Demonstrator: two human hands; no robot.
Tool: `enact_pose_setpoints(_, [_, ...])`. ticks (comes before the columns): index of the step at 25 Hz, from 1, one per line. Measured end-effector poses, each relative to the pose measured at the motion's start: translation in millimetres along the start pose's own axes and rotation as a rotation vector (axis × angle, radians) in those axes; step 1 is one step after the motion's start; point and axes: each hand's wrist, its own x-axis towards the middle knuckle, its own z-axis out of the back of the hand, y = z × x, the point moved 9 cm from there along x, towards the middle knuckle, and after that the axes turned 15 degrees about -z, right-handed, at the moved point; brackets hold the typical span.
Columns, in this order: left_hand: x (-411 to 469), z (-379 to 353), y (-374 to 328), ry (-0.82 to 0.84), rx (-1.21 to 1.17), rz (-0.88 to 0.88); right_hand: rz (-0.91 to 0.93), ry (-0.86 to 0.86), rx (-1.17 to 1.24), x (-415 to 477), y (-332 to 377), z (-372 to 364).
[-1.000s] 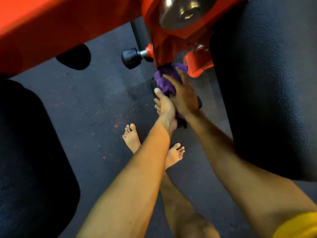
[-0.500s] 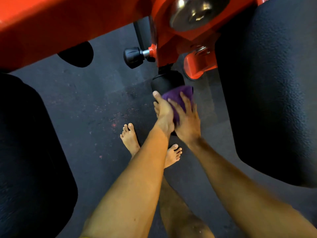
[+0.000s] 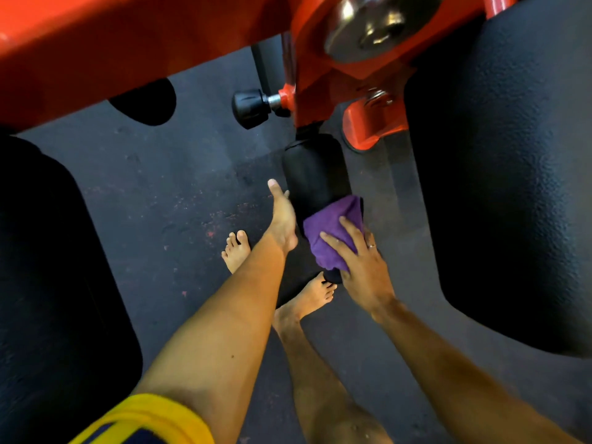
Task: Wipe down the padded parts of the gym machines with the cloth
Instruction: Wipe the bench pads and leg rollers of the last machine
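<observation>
One purple cloth (image 3: 330, 232), soft and bunched, draped over the near end of the roller pad (image 3: 315, 168), a smooth black cylinder. Right hand (image 3: 362, 270) presses it there, fingers spread and fairly straight. Left hand (image 3: 283, 219) lies against the roller's left side, thumb straight; fingers hidden, grip cannot be told. Two large pebble-grained black pads flank the roller: left pad (image 3: 48, 283), right pad (image 3: 499, 187). Glossy orange frame (image 3: 128, 43) above it, with one black knob (image 3: 250, 105).
</observation>
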Motion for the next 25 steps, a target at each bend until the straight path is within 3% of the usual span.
enact_pose_setpoints(3, [-2.6, -20.2, -2.5, 0.058, -0.036, 0.015, -0.011, -0.029, 0.054, 44.8, 19.6, 13.8])
enact_pose_setpoints(7, [55.3, -16.0, 72.3, -0.025, -0.012, -0.035, -0.052, -0.082, 0.097, 127.5, 57.4, 39.2])
enact_pose_setpoints(11, [1.7, -10.6, 6.8, 0.031, 0.078, -0.058, 0.008, -0.071, 0.005, 70.7, 37.1, 25.2])
enact_pose_setpoints(15, [1.6, -13.7, -3.7, 0.052, -0.047, -0.011, 0.019, 0.050, -0.070, -7.6, 4.2, -12.1])
enact_pose_setpoints(18, [-13.3, -27.9, -3.1, 0.110, -0.065, -0.006, -0.051, -0.004, 0.024, 26.5, 15.9, 5.4])
enact_pose_setpoints(22, [14.4, -33.9, 48.7, 0.067, -0.094, -0.033, -0.049, -0.080, 0.104, 128.0, 54.2, 43.8])
enact_pose_setpoints(25, [15.6, -25.3, 51.6, 0.048, -0.034, -0.021, -0.071, -0.131, 0.116, 130.7, 50.1, 47.1])
